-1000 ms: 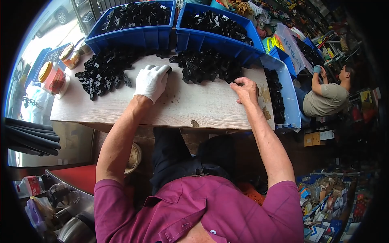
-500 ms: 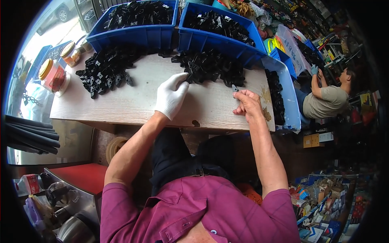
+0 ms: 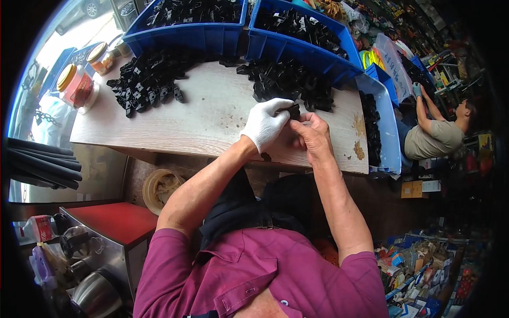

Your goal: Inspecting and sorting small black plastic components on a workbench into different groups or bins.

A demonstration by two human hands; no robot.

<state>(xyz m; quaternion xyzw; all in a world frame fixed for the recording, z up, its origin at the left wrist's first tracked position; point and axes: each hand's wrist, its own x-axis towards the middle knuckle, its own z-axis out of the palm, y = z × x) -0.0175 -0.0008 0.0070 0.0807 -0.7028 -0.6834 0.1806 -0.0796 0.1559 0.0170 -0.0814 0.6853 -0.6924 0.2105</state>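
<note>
My left hand (image 3: pixel 266 123), in a white glove, pinches a small black plastic part (image 3: pixel 293 111) between thumb and fingers above the right half of the table. Against it my bare right hand (image 3: pixel 314 137) is closed, thumb and forefinger meeting at the same spot. Whatever the right fingers grip is mostly hidden by them and by the glove. Just beyond both hands lies a loose pile of similar black parts (image 3: pixel 278 79). A second pile of black parts (image 3: pixel 143 87) spreads over the table's left side, some showing small grey faces.
Two blue bins (image 3: pixel 185 38) (image 3: pixel 302 53) of black parts line the table's (image 3: pixel 196 116) far edge. A translucent tub (image 3: pixel 389 135) stands at its right end, lidded jars (image 3: pixel 77 87) at its left. A bucket (image 3: pixel 151 199) sits below. Further right, a person (image 3: pixel 437 135) works.
My left hand has moved right from the near side of the pile and now holds a black part. My right hand has shifted slightly left, and the two hands have come together.
</note>
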